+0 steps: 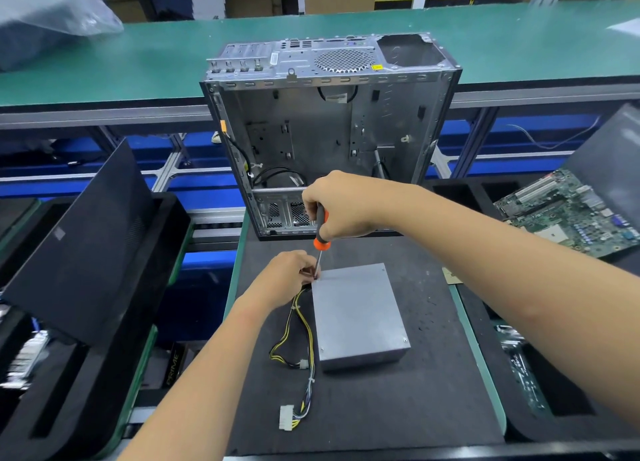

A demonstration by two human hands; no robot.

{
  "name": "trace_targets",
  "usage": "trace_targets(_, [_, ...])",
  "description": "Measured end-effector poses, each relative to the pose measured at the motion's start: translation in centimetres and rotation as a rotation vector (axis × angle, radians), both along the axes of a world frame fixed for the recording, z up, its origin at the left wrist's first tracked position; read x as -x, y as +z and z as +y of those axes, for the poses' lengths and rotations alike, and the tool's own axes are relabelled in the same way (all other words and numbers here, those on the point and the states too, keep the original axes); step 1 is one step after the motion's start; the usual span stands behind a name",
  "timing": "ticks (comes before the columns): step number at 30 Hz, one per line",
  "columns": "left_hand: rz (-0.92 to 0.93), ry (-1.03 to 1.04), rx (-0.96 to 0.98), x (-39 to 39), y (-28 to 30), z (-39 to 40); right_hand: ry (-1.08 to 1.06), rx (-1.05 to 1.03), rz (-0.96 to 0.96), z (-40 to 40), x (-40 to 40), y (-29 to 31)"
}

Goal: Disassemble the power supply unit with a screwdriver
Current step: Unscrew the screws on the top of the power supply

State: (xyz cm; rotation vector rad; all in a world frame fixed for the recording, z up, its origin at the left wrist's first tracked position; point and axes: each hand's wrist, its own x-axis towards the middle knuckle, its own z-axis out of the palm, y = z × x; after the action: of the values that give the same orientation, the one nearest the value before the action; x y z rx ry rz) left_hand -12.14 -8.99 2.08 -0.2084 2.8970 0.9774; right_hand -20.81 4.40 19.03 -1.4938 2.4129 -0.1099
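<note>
Black mat (398,401) carries power supply unit (360,317), its cable bundle (300,329), open computer case (325,131).

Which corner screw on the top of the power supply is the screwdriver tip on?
The far-left corner screw, beside the left hand. The screws at the other corners of the power supply stand untouched.

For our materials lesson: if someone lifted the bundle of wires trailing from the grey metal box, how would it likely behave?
The wire bundle would probably droop, since it lies in loose curves. Its white connector would likely dangle. One end enters the power supply unit, so it may tug.
</note>
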Motion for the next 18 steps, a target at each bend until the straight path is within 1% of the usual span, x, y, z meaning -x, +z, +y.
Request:
trace_targets(4, [0.04, 0.064, -0.109, -0.5, -0.3, 0.0, -0.011, 0.031, 0.043, -0.1, -0.5, -0.1])
trace_targets(7, [0.057, 0.096, -0.156, -0.8, -0.5, -0.1, 0.008, -0.053, 0.227, -0.6, -0.9, -0.2])
trace_targets(8, [0.056, 0.1, -0.156, -0.9, -0.5, -0.1, 0.01, -0.063, 0.231, -0.7, -1.0, -0.1])
trace_targets(14, [0.037, 0.117, -0.157, -1.0, -0.3, -0.5, 0.131, -0.024, -0.057, -0.7, -0.6, 1.1])
trace_targets(16, [0.035, 0.139, -0.179, -1.0, -0.4, -0.3, 0.125, -0.027, -0.055, -0.7, -0.7, 1.1])
trace_targets(18, [0.039, 0.16, -0.191, -0.9, -0.4, -0.1, 0.066, -0.073, -0.014, -0.9, -0.7, 0.8])
